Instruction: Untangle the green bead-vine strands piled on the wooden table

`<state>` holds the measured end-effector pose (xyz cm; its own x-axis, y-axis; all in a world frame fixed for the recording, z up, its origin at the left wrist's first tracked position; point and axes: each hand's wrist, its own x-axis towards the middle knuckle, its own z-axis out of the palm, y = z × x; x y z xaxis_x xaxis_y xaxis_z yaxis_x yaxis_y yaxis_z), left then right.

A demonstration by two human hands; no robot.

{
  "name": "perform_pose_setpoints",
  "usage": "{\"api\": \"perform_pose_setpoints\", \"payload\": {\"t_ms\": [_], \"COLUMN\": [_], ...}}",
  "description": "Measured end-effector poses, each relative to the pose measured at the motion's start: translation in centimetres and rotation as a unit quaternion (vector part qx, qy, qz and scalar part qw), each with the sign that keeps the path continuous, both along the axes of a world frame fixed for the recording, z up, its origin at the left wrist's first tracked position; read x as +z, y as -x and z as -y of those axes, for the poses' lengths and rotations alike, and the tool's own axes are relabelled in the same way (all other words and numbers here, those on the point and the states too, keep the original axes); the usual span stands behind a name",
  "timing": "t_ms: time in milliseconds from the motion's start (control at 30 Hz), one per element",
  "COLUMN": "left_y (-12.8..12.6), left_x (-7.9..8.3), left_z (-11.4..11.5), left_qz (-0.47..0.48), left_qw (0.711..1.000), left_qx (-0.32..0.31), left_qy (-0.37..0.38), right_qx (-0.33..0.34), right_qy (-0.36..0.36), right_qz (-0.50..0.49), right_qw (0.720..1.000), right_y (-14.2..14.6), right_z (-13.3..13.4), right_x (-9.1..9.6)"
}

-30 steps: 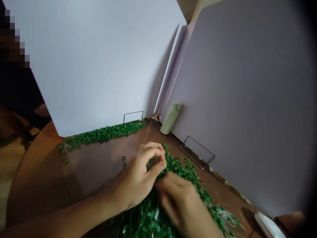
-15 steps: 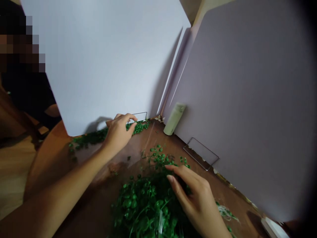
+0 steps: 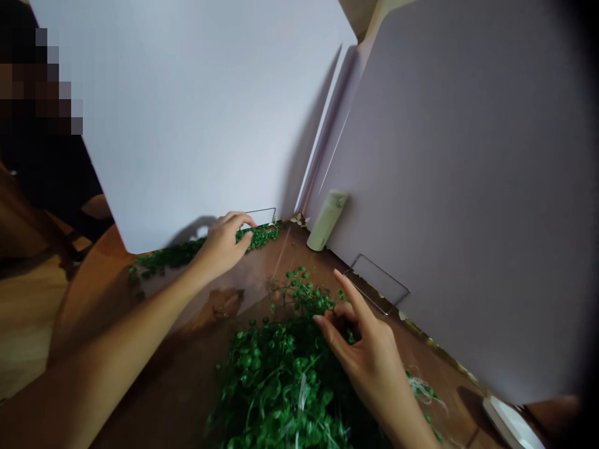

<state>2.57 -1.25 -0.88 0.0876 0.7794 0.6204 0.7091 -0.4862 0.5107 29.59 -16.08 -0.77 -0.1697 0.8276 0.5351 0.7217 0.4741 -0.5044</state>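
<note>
Here, wooden tabletop [image 3: 285, 255] meets white boards [image 3: 187, 125] — left hand [image 3: 219, 248] and right hand [image 3: 369, 355] both open.

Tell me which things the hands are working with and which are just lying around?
Working with:
left hand by the beaded green strand
right hand at the leafy green pile

Just lying around:
pale green bottle
wire stand

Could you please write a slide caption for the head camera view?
Left hand at a row of green beaded vine, right hand over a vine heap.
</note>
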Motion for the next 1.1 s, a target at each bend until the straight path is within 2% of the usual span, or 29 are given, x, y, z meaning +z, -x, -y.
{"api": "perform_pose_setpoints", "payload": {"t_ms": [100, 200, 300, 433, 533, 633, 733, 800, 833, 933, 1000, 1100], "left_y": [0.5, 0.8, 0.7, 0.4, 0.8, 1.6, 2.2, 2.4, 2.4, 2.4, 2.3, 2.1], "left_x": [0.1, -0.2, -0.8, -1.5, -1.6, -1.6, -1.6, -1.7, -1.7, -1.7, -1.7, -1.6], "left_z": [0.2, 0.8, 1.1, 0.6, -0.2, -1.0, -1.4, -1.3, -1.3, -1.2, -1.1, -1.0], "left_qz": [-0.144, -0.248, -0.28, -0.28, -0.267, -0.24, -0.196, -0.172, -0.163, -0.143, -0.128, -0.102], "left_qw": [0.979, 0.924, 0.894, 0.903, 0.922, 0.951, 0.973, 0.976, 0.976, 0.979, 0.983, 0.988], "left_qx": [-0.077, -0.135, -0.161, -0.155, -0.118, -0.042, 0.069, 0.121, 0.134, 0.141, 0.134, 0.119], "left_qy": [0.123, 0.259, 0.31, 0.288, 0.255, 0.191, 0.104, 0.061, 0.047, 0.02, 0.009, 0.008], "right_qx": [-0.027, -0.072, -0.108, -0.114, -0.099, -0.09, -0.012, 0.059, 0.074, 0.055, 0.031, 0.054], "right_qy": [-0.022, -0.041, -0.064, -0.062, -0.033, -0.01, 0.046, 0.13, 0.175, 0.283, 0.302, 0.278], "right_qz": [0.02, 0.036, 0.043, 0.058, 0.069, 0.061, 0.085, 0.152, 0.194, 0.315, 0.364, 0.381], "right_qw": [0.999, 0.996, 0.991, 0.99, 0.992, 0.994, 0.995, 0.978, 0.962, 0.904, 0.881, 0.88], "right_y": [-0.7, -1.5, -2.1, -2.1, -1.8, -2.3, -3.7, -4.4, -4.3, -2.5, -0.5, 1.7], "right_z": [-0.6, -1.0, -1.2, -1.1, -1.0, -0.5, 0.8, 2.1, 2.7, 4.1, 4.3, 3.7], "right_x": [0.1, 0.4, 0.7, 0.7, 0.7, 1.3, 2.6, 3.0, 3.0, 2.1, 1.5, 1.6]}}
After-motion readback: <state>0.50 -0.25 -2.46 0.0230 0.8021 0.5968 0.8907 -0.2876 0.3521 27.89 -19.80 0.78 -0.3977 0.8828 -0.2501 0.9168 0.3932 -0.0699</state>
